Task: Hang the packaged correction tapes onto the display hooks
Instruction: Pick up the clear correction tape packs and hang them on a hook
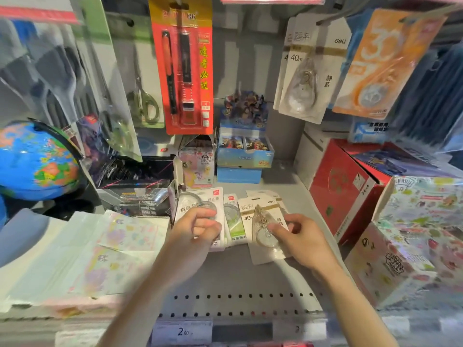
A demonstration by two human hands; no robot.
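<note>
Several packaged correction tapes lie on the grey shelf (238, 274). My right hand (298, 236) pinches the beige 40m pack (263, 229) at its clear blister, the pack still flat on the shelf. Over the white pack (198, 209) on the left rests my left hand (195, 229), fingers curled on it. Between them lies a green-and-white pack (233, 221). Up at the right, beige 40m packs (310, 68) hang from a hook (325, 20). Beside them hangs an orange pack (380, 68).
A globe (37, 159) stands at the left, with paper stacks (82, 256) in front of it. Red boxes (350, 186) and a patterned box (411, 241) crowd the right. Card boxes (243, 149) sit at the back. A red pen pack (185, 66) and scissors (142, 101) hang above.
</note>
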